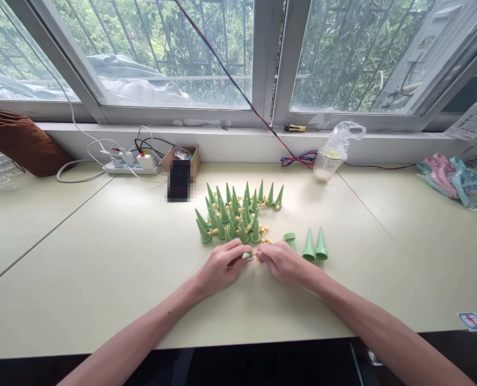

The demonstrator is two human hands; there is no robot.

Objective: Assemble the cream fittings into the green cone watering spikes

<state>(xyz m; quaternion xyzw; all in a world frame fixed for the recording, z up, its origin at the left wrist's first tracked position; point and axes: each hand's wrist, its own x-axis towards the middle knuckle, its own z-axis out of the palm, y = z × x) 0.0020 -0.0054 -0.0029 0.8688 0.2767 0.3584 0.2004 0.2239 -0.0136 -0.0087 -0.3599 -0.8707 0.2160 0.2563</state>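
My left hand (226, 264) is closed around a green plastic cone spike (246, 255), its tip showing past the fingers. Close beside it, my right hand (281, 261) pinches a small yellow piece (255, 255) at the side of the spike; my fingers partly cover it. Just beyond my hands stand many green cone spikes (223, 213) in a cluster, several with yellow fittings on their sides. A few loose yellow fittings (263, 230) lie by the cluster's right edge. To the right of my right hand are two upright cones (308, 246) without visible fittings and another green piece (290, 239).
At the back sit a power strip (132, 167) with cables, a small cardboard box (194, 161) and a cup in a plastic bag (329, 158). Bagged pink and blue items (455, 179) lie at right, a brown pouch (25, 142) at left. The table's front edge runs below my forearms.
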